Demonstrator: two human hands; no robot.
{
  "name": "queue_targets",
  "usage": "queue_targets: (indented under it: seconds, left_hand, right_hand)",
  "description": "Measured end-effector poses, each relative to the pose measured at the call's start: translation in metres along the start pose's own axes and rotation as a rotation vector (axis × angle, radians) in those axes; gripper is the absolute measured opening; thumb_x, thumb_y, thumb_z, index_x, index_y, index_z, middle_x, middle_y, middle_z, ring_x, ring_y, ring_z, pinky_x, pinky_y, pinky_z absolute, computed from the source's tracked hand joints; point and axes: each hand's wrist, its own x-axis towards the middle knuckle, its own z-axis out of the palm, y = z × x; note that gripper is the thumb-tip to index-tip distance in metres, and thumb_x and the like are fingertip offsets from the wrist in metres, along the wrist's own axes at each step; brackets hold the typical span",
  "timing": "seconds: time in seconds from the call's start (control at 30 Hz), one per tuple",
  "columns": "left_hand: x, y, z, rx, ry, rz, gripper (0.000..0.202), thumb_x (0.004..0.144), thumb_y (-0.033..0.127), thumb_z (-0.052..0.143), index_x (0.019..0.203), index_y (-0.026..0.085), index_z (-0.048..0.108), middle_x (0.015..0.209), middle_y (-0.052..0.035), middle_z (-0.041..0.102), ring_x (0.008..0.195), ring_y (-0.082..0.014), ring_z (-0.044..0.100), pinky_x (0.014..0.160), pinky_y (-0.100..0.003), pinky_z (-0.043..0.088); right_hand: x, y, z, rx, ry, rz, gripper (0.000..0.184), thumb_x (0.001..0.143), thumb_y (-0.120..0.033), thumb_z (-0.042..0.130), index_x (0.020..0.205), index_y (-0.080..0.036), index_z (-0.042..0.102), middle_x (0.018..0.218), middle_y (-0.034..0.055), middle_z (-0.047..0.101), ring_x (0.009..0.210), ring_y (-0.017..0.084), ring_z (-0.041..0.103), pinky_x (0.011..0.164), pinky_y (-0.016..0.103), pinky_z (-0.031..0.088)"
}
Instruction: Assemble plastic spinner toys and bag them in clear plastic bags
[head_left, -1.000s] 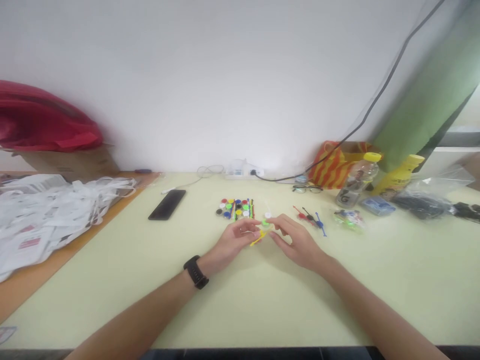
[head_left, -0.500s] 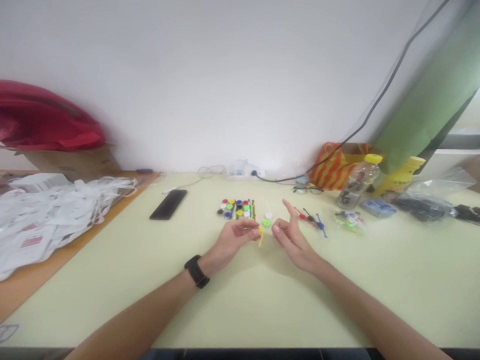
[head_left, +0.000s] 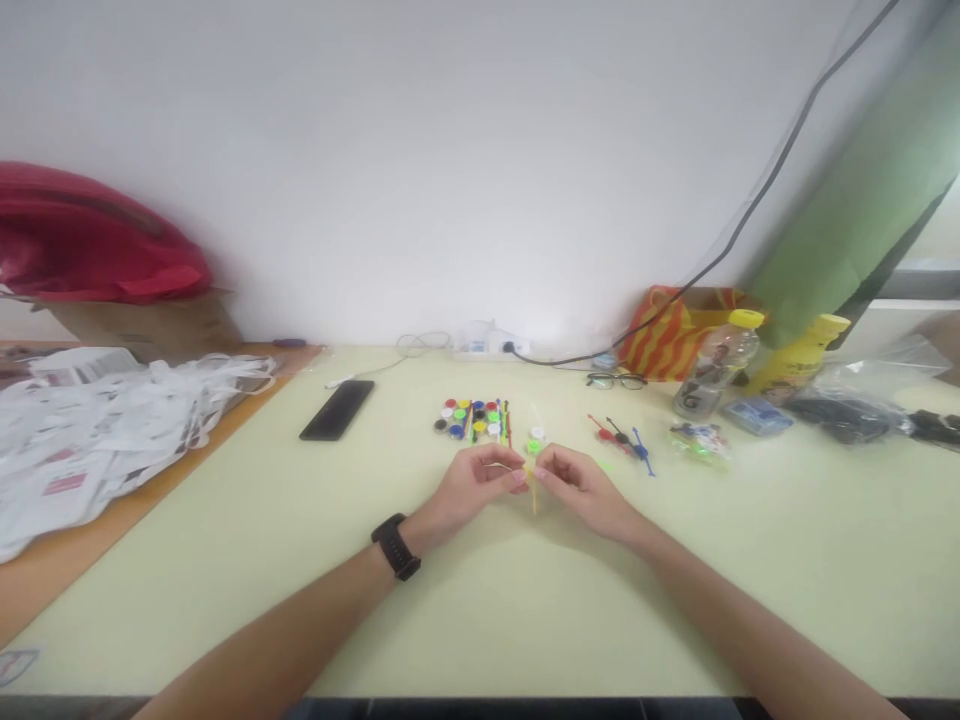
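Above the near-middle of the table, my left hand [head_left: 471, 488] is closed in a pinch on a small yellow plastic piece with a thin stick [head_left: 535, 498]. The fingertips of my right hand [head_left: 583, 490] pinch the same piece from the other side; its upper part is mostly hidden. Just beyond my fingers lie a green disc [head_left: 535, 446] and a white disc [head_left: 537, 433]. Rows of coloured discs [head_left: 456, 430] lie to the left, with thin coloured sticks [head_left: 507, 422] beside them. To the right are red, black and blue stick-and-disc pieces [head_left: 621, 437].
A black phone [head_left: 337, 410] lies on the left, near a pile of white bags [head_left: 82, 450]. On the right stand a clear bottle [head_left: 716, 365] and a yellow bottle [head_left: 799, 358]. Glasses [head_left: 616, 380], a small bag of coloured parts [head_left: 700, 443] and a power strip [head_left: 480, 348] lie farther back.
My right hand has moved left to meet my left hand, its raised index finger now folded down onto the yellow piece. The piece has shifted slightly right and toward me.
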Motion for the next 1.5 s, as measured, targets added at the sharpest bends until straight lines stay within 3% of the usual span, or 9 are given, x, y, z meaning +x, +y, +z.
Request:
queue_targets:
  seconds: [0.3, 0.7, 0.87, 0.97, 1.03, 1.13, 1.3, 1.4, 1.5]
  left_hand:
    - [-0.003, 0.003, 0.003, 0.035, -0.104, -0.026, 0.029, 0.084, 0.038, 0.08, 0.098, 0.016, 0.068, 0.092, -0.0055, 0.07, 0.087, -0.0197, 0.071, 0.084, -0.034, 0.055]
    - [0.0, 0.006, 0.001, 0.039, -0.034, 0.043, 0.034, 0.083, 0.043, 0.08, 0.098, 0.016, 0.066, 0.086, -0.0043, 0.066, 0.079, -0.0169, 0.067, 0.078, -0.031, 0.053]
    - [0.001, 0.006, 0.0, 0.027, -0.026, 0.046, 0.033, 0.083, 0.042, 0.08, 0.096, 0.016, 0.065, 0.087, -0.004, 0.066, 0.077, -0.016, 0.067, 0.078, -0.031, 0.053]
    - [0.001, 0.006, 0.0, 0.012, -0.025, 0.057, 0.032, 0.083, 0.04, 0.08, 0.096, 0.016, 0.065, 0.087, -0.0036, 0.066, 0.077, -0.0154, 0.066, 0.078, -0.031, 0.053]
    - [0.001, 0.007, 0.0, 0.01, -0.018, 0.056, 0.032, 0.083, 0.04, 0.081, 0.097, 0.016, 0.066, 0.088, -0.0037, 0.066, 0.077, -0.0156, 0.067, 0.078, -0.031, 0.053]
    - [0.001, 0.007, 0.0, 0.021, -0.017, 0.045, 0.033, 0.082, 0.042, 0.081, 0.097, 0.016, 0.066, 0.088, -0.0037, 0.066, 0.077, -0.0159, 0.067, 0.078, -0.031, 0.053]
    - [0.002, 0.007, -0.002, 0.034, -0.016, 0.05, 0.033, 0.083, 0.042, 0.08, 0.097, 0.016, 0.066, 0.088, -0.0039, 0.067, 0.077, -0.0158, 0.067, 0.077, -0.03, 0.053]
    - [0.003, 0.006, -0.003, 0.036, -0.018, 0.06, 0.031, 0.084, 0.04, 0.079, 0.098, 0.016, 0.066, 0.088, -0.0037, 0.067, 0.077, -0.0158, 0.067, 0.077, -0.031, 0.053]
    - [0.003, 0.005, -0.003, 0.028, -0.013, 0.065, 0.03, 0.085, 0.039, 0.08, 0.097, 0.015, 0.066, 0.087, -0.0037, 0.066, 0.077, -0.0157, 0.067, 0.077, -0.031, 0.053]
  right_hand:
    - [0.0, 0.0, -0.001, 0.039, 0.001, 0.022, 0.042, 0.096, -0.061, 0.056, 0.084, -0.02, 0.054, 0.072, -0.0029, 0.046, 0.064, 0.013, 0.039, 0.059, 0.027, 0.032]
    - [-0.005, -0.008, -0.001, 0.278, 0.117, 0.207, 0.068, 0.099, -0.058, 0.049, 0.155, -0.031, 0.022, 0.075, -0.0055, 0.052, 0.059, 0.014, 0.041, 0.059, 0.029, 0.032]
    - [-0.003, -0.002, -0.004, 0.326, 0.063, 0.242, 0.043, 0.096, -0.062, 0.051, 0.109, -0.024, 0.063, 0.067, -0.0046, 0.048, 0.057, 0.013, 0.036, 0.057, 0.028, 0.027]
    - [-0.001, 0.003, -0.011, 0.387, -0.146, 0.227, 0.065, 0.099, -0.064, 0.041, 0.051, -0.021, 0.045, 0.049, -0.0039, 0.031, 0.051, 0.013, 0.028, 0.055, 0.031, 0.025]
    - [-0.001, 0.003, -0.014, 0.376, -0.151, 0.189, 0.067, 0.099, -0.063, 0.043, 0.047, -0.021, 0.039, 0.049, -0.0033, 0.03, 0.051, 0.013, 0.028, 0.055, 0.031, 0.025]
    - [0.0, 0.0, -0.012, 0.353, 0.024, 0.193, 0.041, 0.093, -0.062, 0.058, 0.089, -0.021, 0.065, 0.063, -0.0037, 0.043, 0.057, 0.013, 0.035, 0.054, 0.028, 0.024]
    - [0.002, 0.005, -0.003, 0.409, 0.094, 0.317, 0.065, 0.092, -0.066, 0.057, 0.146, -0.032, 0.039, 0.075, -0.0043, 0.054, 0.056, 0.012, 0.036, 0.053, 0.025, 0.024]
    - [0.003, 0.008, -0.006, 0.448, 0.005, 0.32, 0.047, 0.095, -0.066, 0.051, 0.106, -0.023, 0.064, 0.072, -0.0017, 0.051, 0.055, 0.012, 0.035, 0.051, 0.026, 0.025]
    - [0.002, 0.005, -0.014, 0.534, -0.12, 0.235, 0.06, 0.098, -0.058, 0.049, 0.052, -0.019, 0.043, 0.067, 0.0005, 0.042, 0.055, 0.012, 0.034, 0.054, 0.03, 0.03]
